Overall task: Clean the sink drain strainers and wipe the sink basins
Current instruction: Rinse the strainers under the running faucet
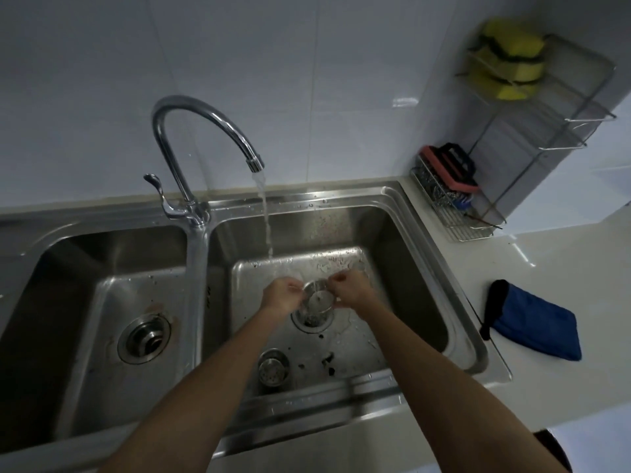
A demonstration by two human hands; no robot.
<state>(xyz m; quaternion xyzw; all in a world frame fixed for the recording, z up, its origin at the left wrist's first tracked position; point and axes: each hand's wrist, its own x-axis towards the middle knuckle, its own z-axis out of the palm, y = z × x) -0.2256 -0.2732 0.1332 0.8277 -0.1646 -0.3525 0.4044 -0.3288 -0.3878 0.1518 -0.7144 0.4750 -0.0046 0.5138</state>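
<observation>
Between the left hand (280,296) and right hand (351,291), both pinching its rim, a strainer (317,298) sits under running water (265,213); another strainer (273,367) lies nearer.

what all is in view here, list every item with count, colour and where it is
sink: one, steel, two basins
faucet: one, chrome, behind the divider, running into the right basin
held strainer: one, steel, under the stream above the open right drain
second strainer: one, steel, front of right basin floor
left drain: one, steel, left basin floor
debris: few dark bits, right basin floor
cloth: one, blue with black edge, counter right of sink
wire rack: one, steel, right corner
sponges: two, yellow, rack top
brush: one, pink and black, rack bottom
left hand: on held strainer
right hand: on held strainer
</observation>
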